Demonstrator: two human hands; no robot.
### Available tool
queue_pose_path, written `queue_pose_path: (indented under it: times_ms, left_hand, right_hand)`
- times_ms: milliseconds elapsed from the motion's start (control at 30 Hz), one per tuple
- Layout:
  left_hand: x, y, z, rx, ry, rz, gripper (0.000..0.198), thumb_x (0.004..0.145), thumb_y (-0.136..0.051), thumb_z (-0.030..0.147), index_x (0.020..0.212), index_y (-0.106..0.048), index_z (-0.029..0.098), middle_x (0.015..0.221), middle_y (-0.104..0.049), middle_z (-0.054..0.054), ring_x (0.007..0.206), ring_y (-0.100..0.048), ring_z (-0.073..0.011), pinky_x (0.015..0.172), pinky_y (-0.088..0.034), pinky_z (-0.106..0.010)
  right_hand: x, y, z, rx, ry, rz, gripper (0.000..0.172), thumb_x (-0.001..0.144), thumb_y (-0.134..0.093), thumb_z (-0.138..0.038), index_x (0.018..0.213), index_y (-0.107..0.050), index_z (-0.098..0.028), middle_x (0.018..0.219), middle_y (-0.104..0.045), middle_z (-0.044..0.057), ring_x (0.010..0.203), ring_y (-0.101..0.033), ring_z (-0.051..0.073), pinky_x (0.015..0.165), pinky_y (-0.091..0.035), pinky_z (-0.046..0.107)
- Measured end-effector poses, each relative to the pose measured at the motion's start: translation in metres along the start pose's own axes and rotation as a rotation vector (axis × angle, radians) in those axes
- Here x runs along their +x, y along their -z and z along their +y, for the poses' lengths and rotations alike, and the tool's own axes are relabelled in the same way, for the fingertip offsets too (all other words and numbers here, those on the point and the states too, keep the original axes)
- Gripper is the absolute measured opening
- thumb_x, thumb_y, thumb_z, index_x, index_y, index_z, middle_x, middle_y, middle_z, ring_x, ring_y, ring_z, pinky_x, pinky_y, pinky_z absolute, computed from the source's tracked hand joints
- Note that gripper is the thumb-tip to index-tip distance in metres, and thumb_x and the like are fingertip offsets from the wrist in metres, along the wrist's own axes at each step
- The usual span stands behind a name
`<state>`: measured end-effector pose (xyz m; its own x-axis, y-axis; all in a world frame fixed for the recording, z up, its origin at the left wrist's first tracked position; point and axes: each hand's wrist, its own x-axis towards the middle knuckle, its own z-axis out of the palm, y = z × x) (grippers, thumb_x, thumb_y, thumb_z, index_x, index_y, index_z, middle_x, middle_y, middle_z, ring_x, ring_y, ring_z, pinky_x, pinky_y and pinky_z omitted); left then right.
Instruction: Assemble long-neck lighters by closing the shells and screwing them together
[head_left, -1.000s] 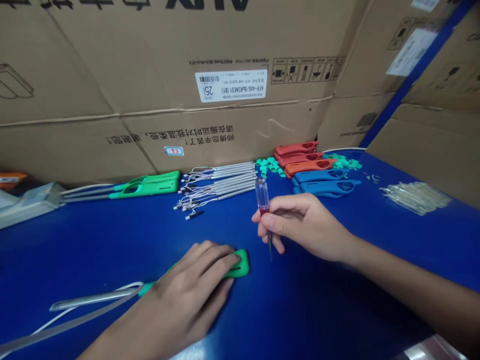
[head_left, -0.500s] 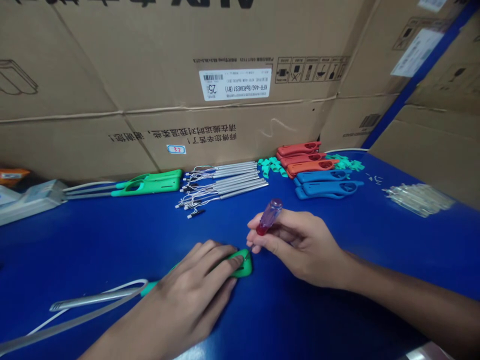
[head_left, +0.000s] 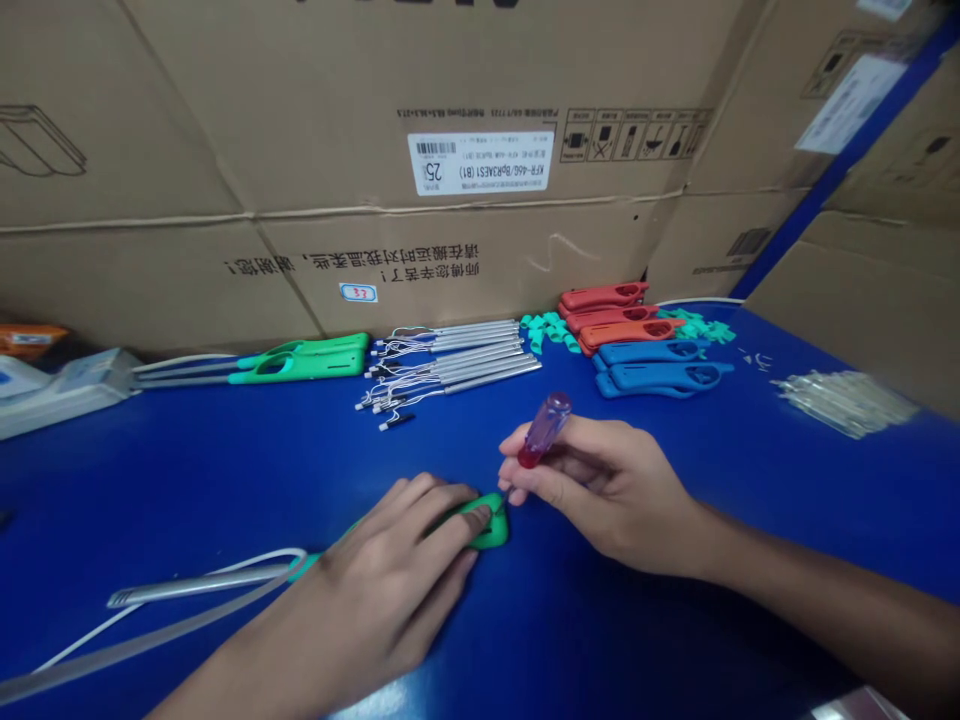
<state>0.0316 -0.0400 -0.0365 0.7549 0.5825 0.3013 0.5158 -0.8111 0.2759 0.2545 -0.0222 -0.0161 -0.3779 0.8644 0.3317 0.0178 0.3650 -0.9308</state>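
Observation:
My left hand [head_left: 401, 565] presses a green long-necked lighter [head_left: 495, 533] down on the blue table, with its fingers closed over the handle. Most of that handle is hidden under the palm; its silver tube [head_left: 195, 587] sticks out to the left. In my right hand [head_left: 626, 500] is a screwdriver [head_left: 547, 425] with a clear purple and red handle, pinched between thumb and fingers. It leans, and its thin shaft runs down to the end of the green handle. Whether the tip sits in a screw is too small to tell.
Behind the hands lie finished-looking green lighters [head_left: 315, 362], silver tubes with wires [head_left: 472, 365], teal pieces [head_left: 551, 332], red handles [head_left: 604, 297], blue handles [head_left: 660, 378] and clear plastic parts [head_left: 847, 402]. Cardboard boxes [head_left: 300, 120] wall the back. A power strip [head_left: 67, 390] lies left.
The whole view has shifted slightly. Both hands keep almost the same pose, with the screwdriver still against the end of the green lighter handle.

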Motion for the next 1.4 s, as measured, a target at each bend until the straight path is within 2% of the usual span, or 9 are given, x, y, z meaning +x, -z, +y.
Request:
queue_pose_path:
  times_ms: [200, 367, 567, 700, 833, 1100, 1400]
  left_hand:
    - [0.0012, 0.0013, 0.0006, 0.011, 0.001, 0.006, 0.037, 0.093, -0.05, 0.015, 0.129, -0.054, 0.02, 0.115, -0.061, -0.01, 0.104, -0.057, -0.0222, 0.093, -0.051, -0.04]
    - [0.0004, 0.0002, 0.0001, 0.027, -0.009, 0.013, 0.033, 0.093, -0.05, 0.015, 0.125, -0.056, 0.019, 0.113, -0.062, -0.01, 0.103, -0.057, -0.0224, 0.093, -0.051, -0.041]
    - [-0.0006, -0.0007, -0.0003, 0.029, -0.008, 0.015, 0.033, 0.093, -0.049, 0.014, 0.126, -0.056, 0.018, 0.113, -0.061, -0.01, 0.105, -0.056, -0.0231, 0.094, -0.051, -0.043]
    - [-0.001, 0.0004, 0.0005, 0.011, -0.003, 0.012, 0.036, 0.093, -0.049, 0.015, 0.128, -0.054, 0.02, 0.11, -0.062, -0.01, 0.101, -0.058, -0.0223, 0.09, -0.052, -0.041]
    - [-0.0012, 0.0004, 0.0009, -0.005, -0.005, 0.018, 0.037, 0.093, -0.05, 0.014, 0.13, -0.053, 0.02, 0.112, -0.061, -0.009, 0.102, -0.056, -0.0222, 0.089, -0.052, -0.04]
    - [0.0018, -0.0002, 0.0004, -0.005, -0.001, 0.0, 0.036, 0.094, -0.048, 0.015, 0.129, -0.052, 0.02, 0.111, -0.06, -0.009, 0.101, -0.056, -0.0224, 0.087, -0.051, -0.039]
    - [0.0003, 0.001, 0.0011, -0.001, 0.02, -0.03, 0.034, 0.094, -0.047, 0.016, 0.127, -0.054, 0.023, 0.114, -0.06, -0.008, 0.102, -0.056, -0.0218, 0.09, -0.051, -0.04]
  right_hand:
    - [-0.0001, 0.001, -0.0013, -0.093, 0.05, -0.01, 0.007, 0.087, -0.059, -0.015, 0.093, -0.064, -0.014, 0.085, -0.069, 0.003, 0.07, -0.068, 0.01, 0.066, -0.058, 0.016]
    - [-0.0003, 0.0005, -0.0003, -0.225, 0.099, -0.027, 0.014, 0.085, -0.062, -0.011, 0.099, -0.066, -0.012, 0.089, -0.072, 0.005, 0.08, -0.069, 0.01, 0.075, -0.056, 0.015]
    - [-0.0008, 0.0011, 0.0002, -0.314, 0.169, -0.036, 0.012, 0.086, -0.062, -0.01, 0.097, -0.067, -0.011, 0.089, -0.074, 0.004, 0.08, -0.07, 0.008, 0.077, -0.053, 0.012]
    - [-0.0005, 0.0014, 0.0012, -0.358, 0.188, -0.092, 0.008, 0.088, -0.061, -0.011, 0.092, -0.068, -0.013, 0.089, -0.074, 0.004, 0.081, -0.069, 0.009, 0.077, -0.052, 0.014]
    - [-0.0005, 0.0009, 0.0025, -0.37, 0.182, -0.158, 0.012, 0.092, -0.055, -0.012, 0.091, -0.068, -0.013, 0.089, -0.073, 0.004, 0.081, -0.068, 0.01, 0.078, -0.051, 0.017]
    - [-0.0027, 0.001, 0.0048, -0.353, 0.181, -0.189, 0.016, 0.093, -0.051, -0.01, 0.093, -0.066, -0.014, 0.093, -0.072, 0.004, 0.086, -0.068, 0.009, 0.082, -0.049, 0.015]
    - [-0.001, -0.0017, 0.0069, -0.371, 0.162, -0.128, 0.007, 0.09, -0.059, -0.015, 0.087, -0.065, -0.015, 0.086, -0.072, 0.003, 0.077, -0.067, 0.011, 0.075, -0.051, 0.019]
